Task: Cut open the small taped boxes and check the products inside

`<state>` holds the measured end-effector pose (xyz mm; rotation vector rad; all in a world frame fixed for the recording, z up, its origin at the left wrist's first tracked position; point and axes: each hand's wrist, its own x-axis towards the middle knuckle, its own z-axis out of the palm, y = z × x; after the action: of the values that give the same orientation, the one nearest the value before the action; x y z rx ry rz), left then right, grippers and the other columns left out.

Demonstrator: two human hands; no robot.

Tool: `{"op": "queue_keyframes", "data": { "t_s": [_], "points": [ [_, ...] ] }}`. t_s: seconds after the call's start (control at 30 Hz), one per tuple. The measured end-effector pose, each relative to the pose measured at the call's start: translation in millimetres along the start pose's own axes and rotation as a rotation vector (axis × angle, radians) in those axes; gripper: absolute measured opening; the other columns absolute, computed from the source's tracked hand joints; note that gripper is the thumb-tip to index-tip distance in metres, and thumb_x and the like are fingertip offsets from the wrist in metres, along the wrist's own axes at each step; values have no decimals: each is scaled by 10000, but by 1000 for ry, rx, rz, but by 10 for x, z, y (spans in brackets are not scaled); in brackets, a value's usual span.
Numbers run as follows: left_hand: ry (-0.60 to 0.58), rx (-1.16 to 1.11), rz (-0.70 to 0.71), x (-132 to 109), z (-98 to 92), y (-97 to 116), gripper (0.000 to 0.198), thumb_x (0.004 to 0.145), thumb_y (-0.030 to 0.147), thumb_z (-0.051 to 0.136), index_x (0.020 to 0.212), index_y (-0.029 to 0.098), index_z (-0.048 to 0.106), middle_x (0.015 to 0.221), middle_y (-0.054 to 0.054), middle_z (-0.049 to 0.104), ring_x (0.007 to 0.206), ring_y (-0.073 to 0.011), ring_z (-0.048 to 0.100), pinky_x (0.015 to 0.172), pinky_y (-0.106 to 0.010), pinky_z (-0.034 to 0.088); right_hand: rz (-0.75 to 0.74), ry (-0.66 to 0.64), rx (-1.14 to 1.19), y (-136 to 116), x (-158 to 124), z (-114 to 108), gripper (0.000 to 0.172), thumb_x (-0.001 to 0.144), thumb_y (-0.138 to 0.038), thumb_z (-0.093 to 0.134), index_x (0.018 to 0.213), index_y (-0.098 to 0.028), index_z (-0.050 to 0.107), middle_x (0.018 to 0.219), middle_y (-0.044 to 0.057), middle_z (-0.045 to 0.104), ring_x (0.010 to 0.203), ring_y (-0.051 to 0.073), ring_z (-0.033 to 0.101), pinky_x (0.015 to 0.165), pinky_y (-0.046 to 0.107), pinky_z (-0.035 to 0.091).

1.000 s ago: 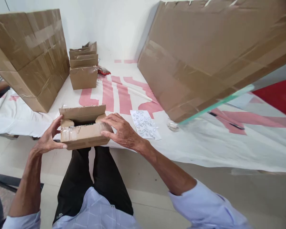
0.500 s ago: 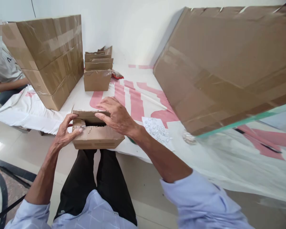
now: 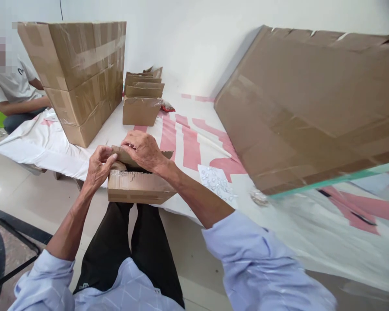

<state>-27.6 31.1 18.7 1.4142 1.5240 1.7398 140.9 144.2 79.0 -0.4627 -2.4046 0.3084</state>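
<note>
A small cardboard box (image 3: 139, 188) with a ragged upper edge stands at the table's front edge, just before my legs. Its top is partly open and the inside is dark. My left hand (image 3: 100, 167) pinches the back flap (image 3: 128, 158) at its left corner between thumb and fingers. Further right along that flap, my right hand (image 3: 143, 149) is closed on its upper edge, fingers curled. Whether the right fingers also hold something small is hard to make out. The front wall of the box faces me, untouched by either hand.
Taped cartons (image 3: 84, 73) are stacked at left; several open boxes (image 3: 142, 111) stand in a row behind. A large cardboard sheet (image 3: 304, 108) leans at right. A paper with small clear pieces (image 3: 216, 183) lies on the cloth-covered table (image 3: 178, 207). Another person (image 3: 16, 93) sits far left.
My right hand has moved left along the back flap and closed on it. My left hand has shifted from the box's left side and front edge to the flap's corner. The view has shifted slightly.
</note>
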Motion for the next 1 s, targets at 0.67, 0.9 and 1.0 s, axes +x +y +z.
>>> {"op": "queue_keyframes", "data": {
  "t_s": [0.67,0.9,1.0],
  "points": [
    [126,18,-30,384,107,-53,284,845,399,834,924,226,623,721,64,614,642,-120,530,589,-235,411,348,524,432,-83,-1050,-766,289,1043,-507,688,925,-243,691,817,-1,692,736,167,666,761,345,588],
    [168,106,49,374,6,-20,317,692,404,897,834,180,725,756,37,712,676,-111,606,697,-263,567,928,713,182,1171,-2475,-1615,379,818,-574,755,749,-221,637,670,-6,620,611,134,538,621,290,502],
    [184,146,-28,309,25,103,306,610,413,891,831,224,796,765,52,758,676,-148,651,810,-379,669,1176,669,114,1439,-2906,-1717,309,763,-487,740,689,-216,611,600,-17,570,588,135,512,582,284,453]
  ]
}}
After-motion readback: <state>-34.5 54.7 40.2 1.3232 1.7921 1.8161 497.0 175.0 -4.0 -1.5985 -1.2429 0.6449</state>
